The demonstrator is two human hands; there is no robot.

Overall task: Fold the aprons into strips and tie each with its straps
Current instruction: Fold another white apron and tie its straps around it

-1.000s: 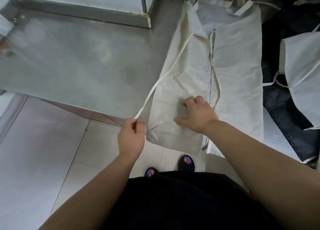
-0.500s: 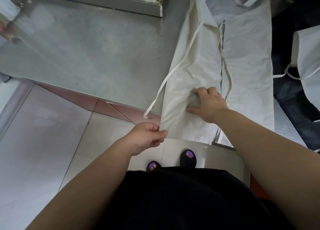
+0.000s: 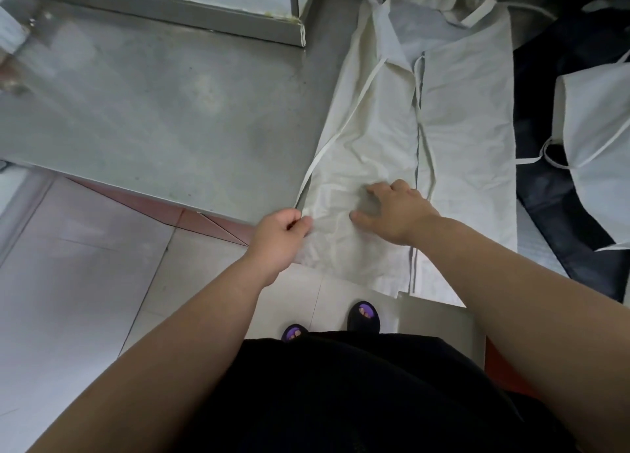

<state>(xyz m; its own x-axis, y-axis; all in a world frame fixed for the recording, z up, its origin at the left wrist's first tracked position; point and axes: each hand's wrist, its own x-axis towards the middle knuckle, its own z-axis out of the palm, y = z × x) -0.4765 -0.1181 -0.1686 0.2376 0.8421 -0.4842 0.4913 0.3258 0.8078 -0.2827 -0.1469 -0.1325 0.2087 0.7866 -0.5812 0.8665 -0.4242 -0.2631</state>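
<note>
Head: left hand (image 3: 278,236) pinches apron (image 3: 375,128) edge; right hand (image 3: 397,214) presses down.

Left of the apron (image 3: 375,139) the steel table (image 3: 170,111) lies open back to the raised ledge (image 3: 204,13), but on the right a second apron (image 3: 600,118) on dark cloth (image 3: 552,197) hems it in, a strap (image 3: 343,122) trails across its left edge, and the left hand (image 3: 278,236) and right hand (image 3: 397,212) occupy its near end.

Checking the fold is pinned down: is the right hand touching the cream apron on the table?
Touching. The head view shows the right hand resting on the apron, its fingertips and thumb pressed into the wrinkled fabric with no gap.
</note>
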